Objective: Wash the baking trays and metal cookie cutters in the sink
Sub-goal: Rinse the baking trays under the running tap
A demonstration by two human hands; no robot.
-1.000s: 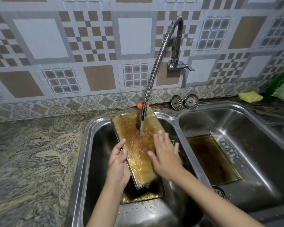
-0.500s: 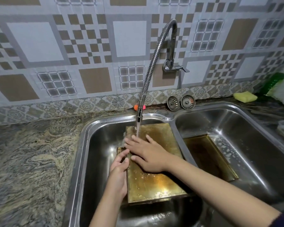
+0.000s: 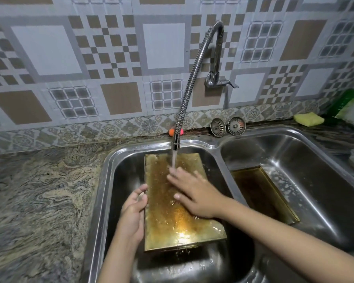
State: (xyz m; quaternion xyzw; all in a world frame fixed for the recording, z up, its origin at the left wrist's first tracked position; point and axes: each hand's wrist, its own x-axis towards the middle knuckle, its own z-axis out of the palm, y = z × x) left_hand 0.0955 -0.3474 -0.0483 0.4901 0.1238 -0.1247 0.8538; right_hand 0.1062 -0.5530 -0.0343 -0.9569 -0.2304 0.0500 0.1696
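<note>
A gold, brown-stained baking tray (image 3: 168, 219) lies tilted in the left basin of the double sink (image 3: 102, 180), under water running from the flexible tap (image 3: 175, 145). My left hand (image 3: 132, 213) grips the tray's left edge. My right hand (image 3: 194, 193) lies flat on the tray's wet surface with fingers straight, fingertips in the water stream. A second gold tray (image 3: 262, 193) leans in the right basin, with soap suds beside it. I see no cookie cutters.
Two round sink strainers (image 3: 227, 126) lean against the tiled wall behind the divider. A yellow sponge (image 3: 309, 119) and a green bottle (image 3: 344, 101) sit at the back right. Marbled stone counter (image 3: 39, 190) spreads to the left.
The tray has been lowered from a steep tilt to lie flatter in the left basin. My right hand slid up its surface toward the water stream. My left hand stays on the left edge.
</note>
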